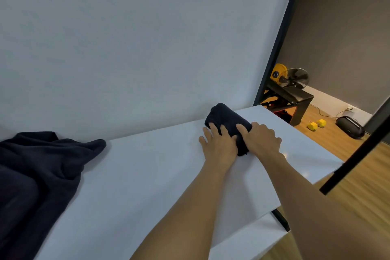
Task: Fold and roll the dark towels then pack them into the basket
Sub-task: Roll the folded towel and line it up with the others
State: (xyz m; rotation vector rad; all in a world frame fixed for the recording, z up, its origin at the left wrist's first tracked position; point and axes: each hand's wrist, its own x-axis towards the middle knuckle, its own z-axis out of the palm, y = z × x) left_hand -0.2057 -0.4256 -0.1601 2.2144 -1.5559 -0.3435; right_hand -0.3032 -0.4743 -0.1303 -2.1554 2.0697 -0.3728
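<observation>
A dark towel rolled into a short thick roll [226,116] lies on the white table [147,175], near its far right corner. My left hand [219,143] rests on the roll's left side with its fingers spread and fairly straight. My right hand [262,139] holds the roll's right side, thumb laid over the top and fingers curled down beside it. The near end of the roll shows between the two hands. A loose heap of dark towels [38,171] lies on the table at the far left. No basket is in view.
A white backdrop [147,38] rises behind the table. The table's right edge [312,177] drops to a wooden floor with a black frame bar [356,154], a fan [293,78], yellow blocks [316,124] and a dark speaker [350,126].
</observation>
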